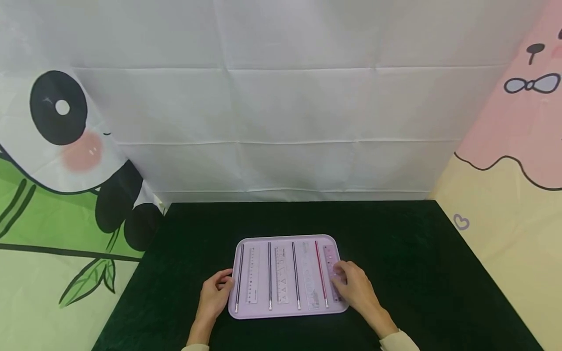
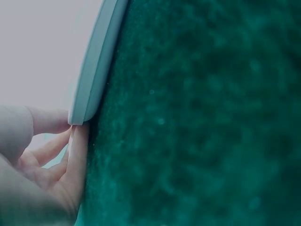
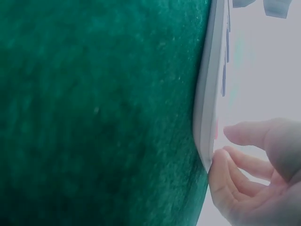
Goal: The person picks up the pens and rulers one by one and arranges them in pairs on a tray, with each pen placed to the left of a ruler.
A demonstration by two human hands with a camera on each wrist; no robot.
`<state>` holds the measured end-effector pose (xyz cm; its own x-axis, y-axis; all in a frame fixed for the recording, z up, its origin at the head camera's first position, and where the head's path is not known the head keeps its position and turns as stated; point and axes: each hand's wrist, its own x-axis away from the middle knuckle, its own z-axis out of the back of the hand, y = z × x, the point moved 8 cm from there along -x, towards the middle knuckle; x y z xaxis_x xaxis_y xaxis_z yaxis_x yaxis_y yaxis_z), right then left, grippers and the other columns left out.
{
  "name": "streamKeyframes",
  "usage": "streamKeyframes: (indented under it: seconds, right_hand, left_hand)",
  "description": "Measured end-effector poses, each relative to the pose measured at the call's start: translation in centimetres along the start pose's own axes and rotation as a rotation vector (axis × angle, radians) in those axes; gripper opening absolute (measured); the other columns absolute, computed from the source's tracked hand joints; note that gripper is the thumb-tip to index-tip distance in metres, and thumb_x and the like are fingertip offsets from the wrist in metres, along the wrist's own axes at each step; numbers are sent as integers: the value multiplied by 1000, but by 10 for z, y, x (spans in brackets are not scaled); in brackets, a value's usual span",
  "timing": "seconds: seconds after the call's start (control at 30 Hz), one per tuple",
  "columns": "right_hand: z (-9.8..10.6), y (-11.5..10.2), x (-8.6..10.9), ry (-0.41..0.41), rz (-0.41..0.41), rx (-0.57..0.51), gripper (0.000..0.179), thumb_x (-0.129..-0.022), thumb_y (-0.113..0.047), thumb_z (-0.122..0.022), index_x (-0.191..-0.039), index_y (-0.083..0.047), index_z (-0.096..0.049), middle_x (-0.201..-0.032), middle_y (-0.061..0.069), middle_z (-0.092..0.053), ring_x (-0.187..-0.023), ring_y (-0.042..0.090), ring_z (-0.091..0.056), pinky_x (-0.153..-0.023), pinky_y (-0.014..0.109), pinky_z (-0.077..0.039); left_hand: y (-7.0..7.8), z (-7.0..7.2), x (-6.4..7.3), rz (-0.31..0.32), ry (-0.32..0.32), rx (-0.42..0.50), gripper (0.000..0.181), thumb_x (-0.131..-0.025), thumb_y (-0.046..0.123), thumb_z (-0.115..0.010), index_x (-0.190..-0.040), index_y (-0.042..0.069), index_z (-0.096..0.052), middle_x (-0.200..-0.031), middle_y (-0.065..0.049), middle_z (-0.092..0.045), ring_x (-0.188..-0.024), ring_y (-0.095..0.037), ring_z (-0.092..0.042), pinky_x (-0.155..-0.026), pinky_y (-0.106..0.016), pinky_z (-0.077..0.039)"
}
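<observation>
A pale lilac tray (image 1: 264, 278) lies on dark green cloth. Across it, pencils alternate with rulers: dark pencils (image 1: 270, 275), clear rulers (image 1: 252, 275), a clear patterned ruler (image 1: 311, 278), a red pencil (image 1: 322, 273) and a pink ruler (image 1: 328, 258) at the right end. My left hand (image 1: 213, 295) pinches the tray's left edge, thumb on the rim (image 2: 91, 70) and fingers under it. At the right edge, my right hand (image 1: 356, 288) has its fingertips against the rim (image 3: 207, 103). Its thumb hovers near the pink ruler, apart from the fingers, and the hand partly covers that ruler.
The green cloth (image 1: 417, 263) covers the table on all sides of the tray. A white sheet (image 1: 294, 107) hangs behind, with printed cartoon curtains (image 1: 44, 204) to the left and right. Beige sleeve cuffs (image 1: 397, 341) show at the wrists.
</observation>
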<state>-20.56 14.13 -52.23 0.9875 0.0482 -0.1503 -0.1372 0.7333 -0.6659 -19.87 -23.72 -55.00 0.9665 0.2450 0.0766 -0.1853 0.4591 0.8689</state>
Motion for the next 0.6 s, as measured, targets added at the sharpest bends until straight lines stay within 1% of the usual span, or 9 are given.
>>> streamKeyframes:
  seconds: [0.2,0.37,0.5,0.6]
  right_hand:
    - [4,8,-1,25,6,-41,23,-90,-1,-74,-112,-2,-71,-94,3,-62,-83,14,-58,-72,32,-52]
    - [8,12,-3,48,39,-64,18,-92,-1,-72,-110,-2,-71,-93,2,-62,-83,14,-58,-73,30,-53]
    - [12,16,-4,60,60,-82,16,-93,0,-71,-109,-2,-71,-94,1,-62,-83,12,-58,-74,28,-54]
    - [16,18,-4,69,74,-83,16,-93,0,-71,-109,-3,-71,-96,1,-63,-84,11,-58,-77,29,-54]
  left_hand:
    - [-1,3,-2,21,-3,-5,33,-100,10,-61,-131,-1,-65,-110,-15,-67,-93,-24,-60,-75,-32,-48]
    - [0,5,-1,42,-15,-6,33,-100,9,-61,-131,-3,-65,-109,-15,-66,-92,-23,-61,-75,-33,-49]
    - [0,7,-1,70,-38,24,33,-101,9,-60,-132,-4,-63,-110,-18,-66,-90,-23,-64,-77,-36,-56]
    - [2,11,-1,69,-42,44,33,-102,8,-58,-132,-6,-62,-111,-20,-67,-90,-25,-67,-78,-40,-59]
